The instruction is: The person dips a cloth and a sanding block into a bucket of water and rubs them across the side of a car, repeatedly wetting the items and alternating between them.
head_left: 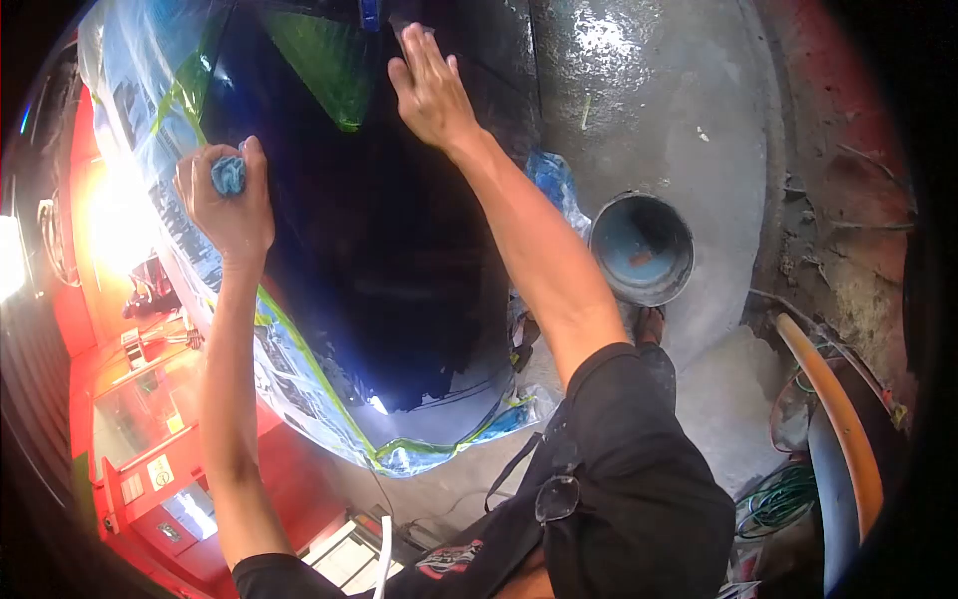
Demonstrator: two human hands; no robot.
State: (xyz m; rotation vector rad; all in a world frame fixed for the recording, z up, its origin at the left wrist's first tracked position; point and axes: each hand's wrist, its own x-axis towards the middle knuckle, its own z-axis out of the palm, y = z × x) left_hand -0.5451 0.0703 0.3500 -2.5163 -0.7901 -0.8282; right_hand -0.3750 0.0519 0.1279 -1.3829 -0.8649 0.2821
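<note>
Head view: dark glossy panel (399, 240) fills the middle of the frame, its rounded near end toward the person. Left hand (232, 205) closed around a crumpled blue cloth (228, 176), which shows between thumb and curled fingers; the hand is over the panel's left edge, contact with the surface not determinable. Right hand (431, 92) extended, back upward, fingers nearly straight and close together, over the far part of the panel; cannot tell whether anything lies under the palm or fingertips. A green patch (324, 70) shows on the panel between the two hands, nearer the far side. Clear plastic sheet (289, 384) runs along the left side and round the near end of the panel, with green tape (317, 364) along its inner border. Bucket (611, 245) upright on the floor (704, 130), right of the panel and just beside the right forearm; inside bluish, contents unclear. Floor has a wet shine at the far right of the panel. Left of the sheet: red cabinet (180, 534) and a bright light (118, 215). Lower right: coiled green hose (776, 501) near an orange curved piece (838, 424).
</note>
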